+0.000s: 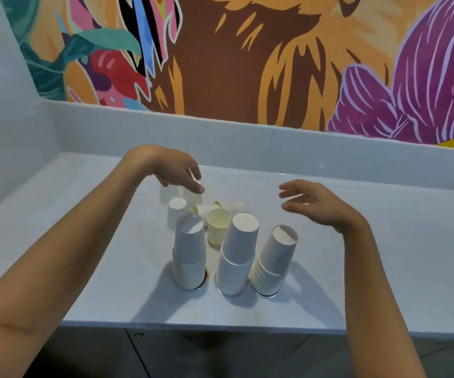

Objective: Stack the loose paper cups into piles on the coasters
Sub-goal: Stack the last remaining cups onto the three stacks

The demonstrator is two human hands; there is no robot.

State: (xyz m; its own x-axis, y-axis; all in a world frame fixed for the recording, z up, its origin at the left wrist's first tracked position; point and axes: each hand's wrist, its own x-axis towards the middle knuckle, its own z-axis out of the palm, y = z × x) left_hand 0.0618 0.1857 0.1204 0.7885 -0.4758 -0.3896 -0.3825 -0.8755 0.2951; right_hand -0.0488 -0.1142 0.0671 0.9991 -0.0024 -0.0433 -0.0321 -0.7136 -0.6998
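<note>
Three piles of upside-down white paper cups stand near the counter's front: the left pile (189, 257), the middle pile (238, 255) and the right pile (275, 260). Each rests on a round coaster, of which only a rim shows, such as the left coaster (205, 278). Behind them lie loose cups: an upright cup (218, 226), an upside-down cup (176, 214), two cups on their sides (232, 205), and two upside-down cups at the back (165, 195). My left hand (178, 171) reaches down over the back cups, fingertips at one cup's top. My right hand (313, 203) hovers open, holding nothing.
The pale counter (84, 241) meets a low backsplash (275, 148) under a colourful mural. A side wall closes the left. The counter's front edge (220, 327) runs just below the piles, with dark cabinet fronts beneath.
</note>
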